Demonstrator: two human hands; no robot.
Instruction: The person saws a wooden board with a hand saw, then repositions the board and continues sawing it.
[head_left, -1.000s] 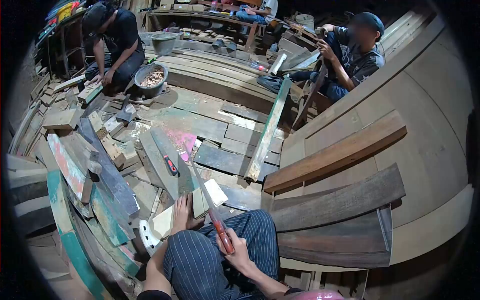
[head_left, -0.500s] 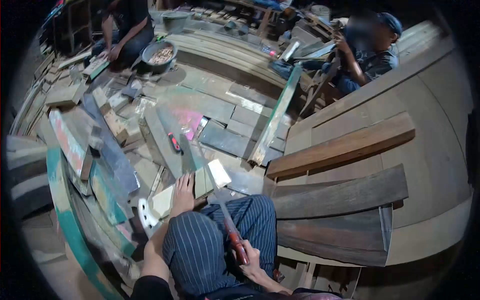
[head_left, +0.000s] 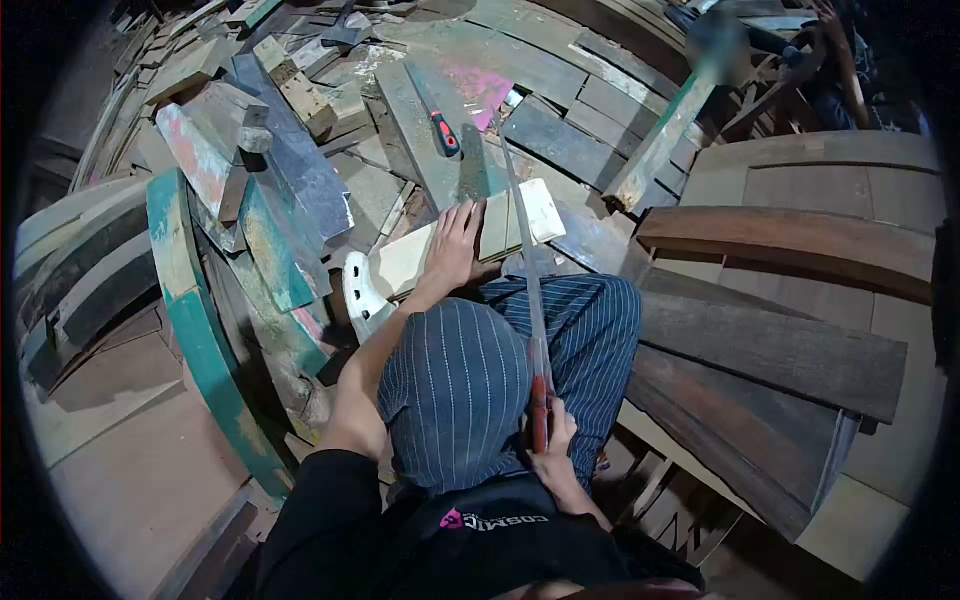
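Observation:
My left hand (head_left: pixel 452 248) bears down on a pale wooden board (head_left: pixel 405 258), its fingers reaching over to the far edge. In my right hand (head_left: pixel 560 430) is the red handle of a handsaw (head_left: pixel 526 235), close to my right leg. The long saw blade points away from me and crosses the board near its bright right end. Whether the teeth are in a cut is too small to tell. A white holed shoe (head_left: pixel 366 292) sits at the board's left end, below my left hand.
A tool with a red and black handle (head_left: pixel 445 135) lies on a plank beyond the board. Painted planks (head_left: pixel 205 345) pile up on the left. Dark planks (head_left: pixel 770 345) lie on wooden panels at right. A person's arm (head_left: pixel 845 65) shows at the far right.
The view has tipped downward, so the far people and the bucket have mostly left it. My left hand stays on the board, and my right hand keeps the saw across it.

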